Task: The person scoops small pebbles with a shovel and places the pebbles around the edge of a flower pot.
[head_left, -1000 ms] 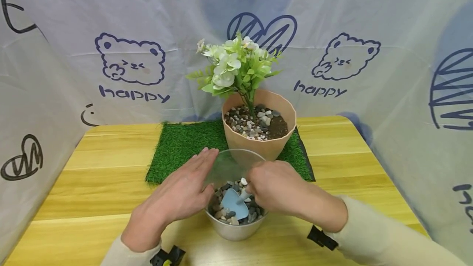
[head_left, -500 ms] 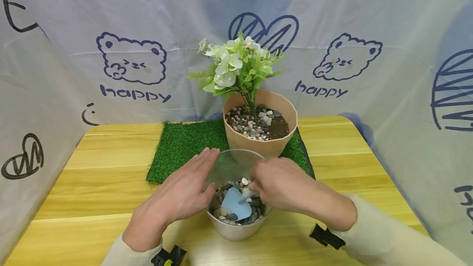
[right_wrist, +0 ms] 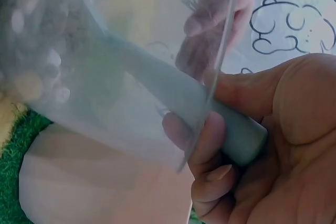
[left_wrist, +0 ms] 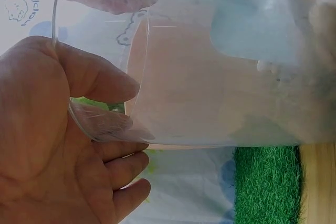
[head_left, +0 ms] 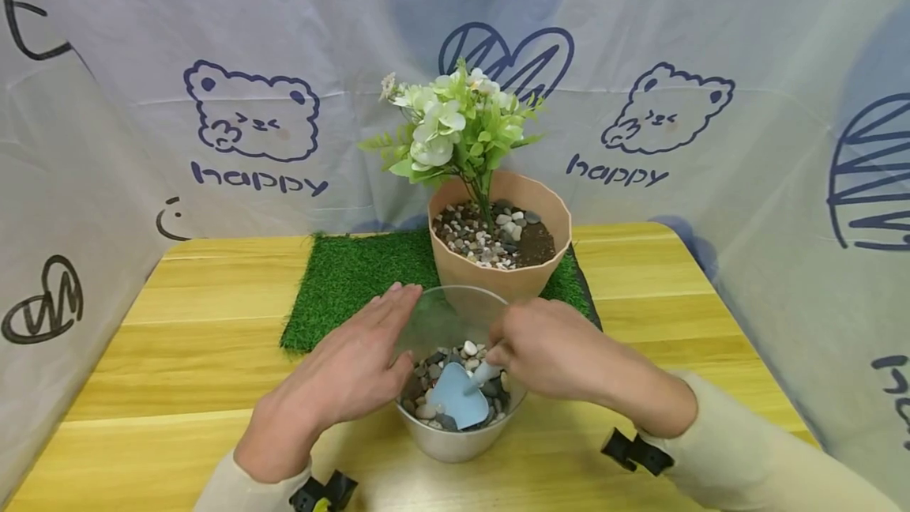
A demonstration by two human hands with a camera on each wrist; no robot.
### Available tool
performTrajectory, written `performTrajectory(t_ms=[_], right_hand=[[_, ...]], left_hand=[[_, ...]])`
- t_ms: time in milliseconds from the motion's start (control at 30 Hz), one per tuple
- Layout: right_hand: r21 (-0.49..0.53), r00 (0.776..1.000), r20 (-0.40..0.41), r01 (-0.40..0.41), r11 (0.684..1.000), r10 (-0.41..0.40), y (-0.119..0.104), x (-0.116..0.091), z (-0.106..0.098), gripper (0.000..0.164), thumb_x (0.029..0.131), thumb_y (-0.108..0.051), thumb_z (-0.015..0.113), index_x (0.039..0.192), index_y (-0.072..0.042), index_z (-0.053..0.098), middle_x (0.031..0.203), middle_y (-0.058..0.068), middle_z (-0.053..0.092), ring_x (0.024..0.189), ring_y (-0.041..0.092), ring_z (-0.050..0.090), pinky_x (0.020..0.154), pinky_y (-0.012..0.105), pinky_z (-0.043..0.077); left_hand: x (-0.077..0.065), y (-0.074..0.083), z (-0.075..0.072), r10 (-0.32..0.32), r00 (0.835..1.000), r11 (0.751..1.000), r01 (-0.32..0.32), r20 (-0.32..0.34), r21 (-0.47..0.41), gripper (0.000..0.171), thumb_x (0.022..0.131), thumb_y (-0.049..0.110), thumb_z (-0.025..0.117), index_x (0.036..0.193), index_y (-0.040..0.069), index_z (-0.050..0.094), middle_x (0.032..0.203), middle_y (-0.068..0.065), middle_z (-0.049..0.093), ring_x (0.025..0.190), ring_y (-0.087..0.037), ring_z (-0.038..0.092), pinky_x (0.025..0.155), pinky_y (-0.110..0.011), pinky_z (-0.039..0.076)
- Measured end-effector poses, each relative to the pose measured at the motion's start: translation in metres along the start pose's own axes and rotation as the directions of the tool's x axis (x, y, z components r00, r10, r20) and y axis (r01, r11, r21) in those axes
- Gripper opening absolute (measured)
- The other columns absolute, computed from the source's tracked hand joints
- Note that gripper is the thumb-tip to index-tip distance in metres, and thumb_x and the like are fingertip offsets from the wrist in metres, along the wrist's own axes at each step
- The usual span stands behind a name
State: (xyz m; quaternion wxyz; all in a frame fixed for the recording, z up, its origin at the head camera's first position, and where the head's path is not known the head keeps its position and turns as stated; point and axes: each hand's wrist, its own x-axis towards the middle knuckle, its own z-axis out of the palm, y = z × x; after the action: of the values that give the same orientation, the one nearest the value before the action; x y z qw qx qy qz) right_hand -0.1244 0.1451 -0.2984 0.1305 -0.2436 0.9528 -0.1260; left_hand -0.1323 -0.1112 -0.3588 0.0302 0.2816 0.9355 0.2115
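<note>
A clear plastic bucket point(head_left: 455, 442) stands at the front of the table, with grey, white and tan pebbles point(head_left: 430, 376) in its bottom. On its left side my left hand point(head_left: 343, 366) holds the rim, thumb inside and fingers along the outside, as the left wrist view point(left_wrist: 79, 124) also shows. My right hand point(head_left: 550, 350) grips the handle of a small light-blue shovel point(head_left: 459, 400). The shovel's blade lies tilted on the pebbles inside the bucket. In the right wrist view, the fingers curl round the handle point(right_wrist: 239, 135) at the bucket's rim.
Behind the bucket, a peach flowerpot point(head_left: 490, 279) with soil, pebbles and a white-flowered plant point(head_left: 455, 129) stands on a green turf mat point(head_left: 362, 283). The wooden table point(head_left: 178, 346) backs onto a printed curtain point(head_left: 341, 22).
My right hand has shifted a little to the right, and the shovel blade has slid rightward over the pebbles with it. The left hand has stayed at the bucket's rim.
</note>
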Motion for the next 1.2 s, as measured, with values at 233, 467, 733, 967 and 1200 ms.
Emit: performTrajectory(t_ms=[233, 467, 733, 967, 1200], right_hand=[[-0.005, 1.0, 0.011, 0.003, 1.0, -0.003, -0.001, 0.001, 0.002, 0.014, 0.099, -0.026, 0.073, 0.091, -0.018, 0.082, 0.077, -0.011, 0.071, 0.068, 0.007, 0.062, 0.069, 0.035, 0.058], [0.077, 0.999, 0.018, -0.036, 0.996, 0.035, 0.006, -0.002, -0.005, 0.013, 0.099, -0.025, 0.073, 0.091, -0.02, 0.082, 0.079, -0.011, 0.073, 0.066, 0.007, 0.06, 0.069, 0.034, 0.055], [-0.071, 0.996, -0.01, 0.09, 0.993, -0.091, -0.002, 0.0, 0.006, 0.02, 0.098, -0.026, 0.075, 0.078, -0.023, 0.073, 0.07, -0.013, 0.063, 0.065, 0.008, 0.058, 0.061, 0.034, 0.053], [-0.001, 0.995, -0.007, 0.101, 0.995, -0.101, -0.001, 0.0, 0.007, 0.022, 0.1, -0.024, 0.072, 0.078, -0.022, 0.075, 0.069, -0.014, 0.062, 0.064, 0.005, 0.056, 0.062, 0.03, 0.052], [0.089, 0.999, 0.018, 0.041, 0.995, -0.043, 0.0, -0.002, 0.004, 0.014, 0.1, -0.024, 0.072, 0.098, -0.019, 0.084, 0.087, -0.01, 0.077, 0.073, 0.005, 0.065, 0.072, 0.034, 0.059]], left_hand=[[0.001, 0.0, 0.0, 0.002, 1.0, 1.0, -0.002, -0.001, -0.007, 0.075, 0.102, 0.024, 0.055, 0.167, 0.003, 0.024, 0.174, -0.013, 0.026, 0.162, -0.031, 0.022, 0.133, -0.051, 0.022], [0.0, 0.001, 0.0, 0.005, 1.0, 1.0, -0.005, 0.001, -0.006, 0.075, 0.102, 0.023, 0.054, 0.167, 0.004, 0.024, 0.174, -0.013, 0.026, 0.162, -0.031, 0.022, 0.133, -0.051, 0.022], [0.0, 0.0, -0.001, 0.006, 1.0, 1.0, -0.006, -0.008, -0.002, 0.075, 0.102, 0.023, 0.055, 0.167, 0.003, 0.024, 0.173, -0.014, 0.027, 0.162, -0.032, 0.023, 0.133, -0.051, 0.022], [0.0, 0.001, 0.0, 0.0, 1.0, 1.0, 0.0, -0.002, -0.011, 0.075, 0.102, 0.023, 0.055, 0.167, 0.004, 0.024, 0.174, -0.013, 0.026, 0.162, -0.032, 0.022, 0.133, -0.051, 0.022], [0.0, 0.0, 0.0, 0.006, 1.0, 1.0, -0.006, -0.006, -0.005, 0.075, 0.102, 0.023, 0.055, 0.167, 0.003, 0.025, 0.174, -0.013, 0.026, 0.162, -0.031, 0.023, 0.133, -0.051, 0.022]])
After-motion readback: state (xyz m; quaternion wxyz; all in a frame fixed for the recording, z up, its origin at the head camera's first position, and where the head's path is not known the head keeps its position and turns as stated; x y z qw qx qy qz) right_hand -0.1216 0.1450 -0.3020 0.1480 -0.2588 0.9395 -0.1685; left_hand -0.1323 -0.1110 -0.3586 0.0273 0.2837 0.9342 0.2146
